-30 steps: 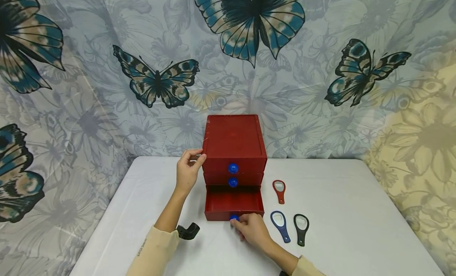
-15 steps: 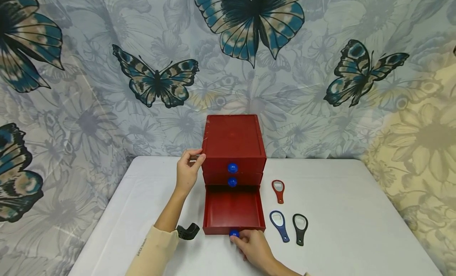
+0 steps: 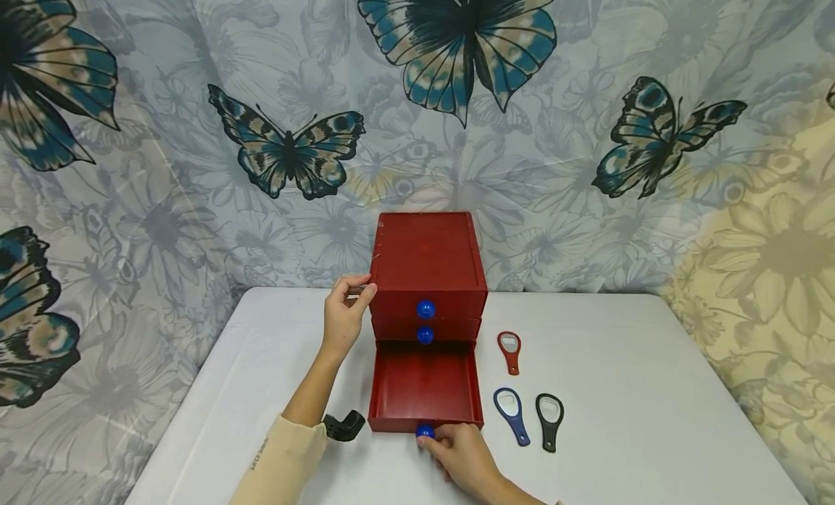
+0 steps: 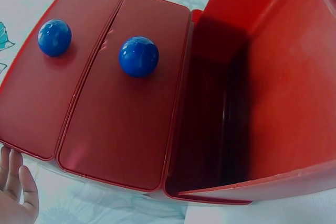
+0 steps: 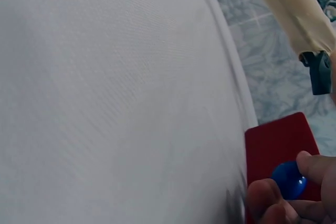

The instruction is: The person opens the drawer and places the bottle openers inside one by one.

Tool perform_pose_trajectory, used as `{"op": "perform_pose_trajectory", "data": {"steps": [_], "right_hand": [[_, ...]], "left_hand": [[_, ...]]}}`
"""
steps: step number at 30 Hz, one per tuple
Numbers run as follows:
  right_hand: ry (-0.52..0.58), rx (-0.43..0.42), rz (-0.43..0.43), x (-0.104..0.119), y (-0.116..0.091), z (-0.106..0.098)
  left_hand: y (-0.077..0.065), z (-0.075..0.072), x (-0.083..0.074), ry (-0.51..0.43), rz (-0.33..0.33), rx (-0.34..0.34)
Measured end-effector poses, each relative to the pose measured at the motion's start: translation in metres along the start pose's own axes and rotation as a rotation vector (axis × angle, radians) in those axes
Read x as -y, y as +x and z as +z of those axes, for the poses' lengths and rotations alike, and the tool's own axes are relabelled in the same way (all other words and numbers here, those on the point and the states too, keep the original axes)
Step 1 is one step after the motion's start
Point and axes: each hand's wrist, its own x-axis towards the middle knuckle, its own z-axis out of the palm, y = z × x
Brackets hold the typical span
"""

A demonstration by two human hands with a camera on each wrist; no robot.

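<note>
A red drawer cabinet [image 3: 430, 251] stands at the back of the table, with two blue-knobbed upper drawers pushed in. Its bottom drawer [image 3: 424, 389] is pulled out toward me, and the inside looks bare. My right hand [image 3: 466, 458] pinches the blue knob [image 5: 289, 179] of that drawer between thumb and fingers. On the cabinet's left side, my left hand [image 3: 342, 320] rests its fingertips near the upper front edge, fingers loosely extended. In the left wrist view, those fingers [image 4: 16, 182] show at the cabinet's edge.
To the right of the cabinet lie a red bottle opener [image 3: 509, 351], a blue bottle opener [image 3: 515, 427] and a black bottle opener [image 3: 550, 432]. Behind the white table [image 3: 620, 389] hangs a butterfly-print cloth [image 3: 522, 172]. A black wrist mount [image 3: 344, 425] sticks out from my left sleeve.
The bottom drawer has slid farther out toward me, with my right hand holding its knob throughout. My left hand has stayed at the cabinet's side.
</note>
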Motion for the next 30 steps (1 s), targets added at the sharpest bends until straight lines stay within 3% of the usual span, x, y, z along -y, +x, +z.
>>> {"op": "perform_pose_trajectory", "data": {"steps": [10, 17, 21, 25, 30], "right_hand": [[-0.025, 0.162, -0.026, 0.002, -0.003, -0.023], [-0.007, 0.345, -0.028, -0.007, -0.006, -0.069], [0.025, 0.381, -0.027, -0.014, -0.009, -0.098], [-0.013, 0.291, 0.017, -0.018, -0.012, -0.121], [-0.191, -0.013, 0.173, -0.025, -0.012, -0.137]], "left_hand": [[0.000, 0.000, 0.001, 0.009, -0.015, 0.001], [0.000, -0.001, 0.004, -0.008, -0.023, 0.005], [0.000, -0.001, 0.005, -0.010, -0.026, 0.007], [0.000, -0.001, 0.003, -0.010, -0.025, 0.008], [-0.001, -0.001, 0.001, -0.015, -0.010, 0.013]]}}
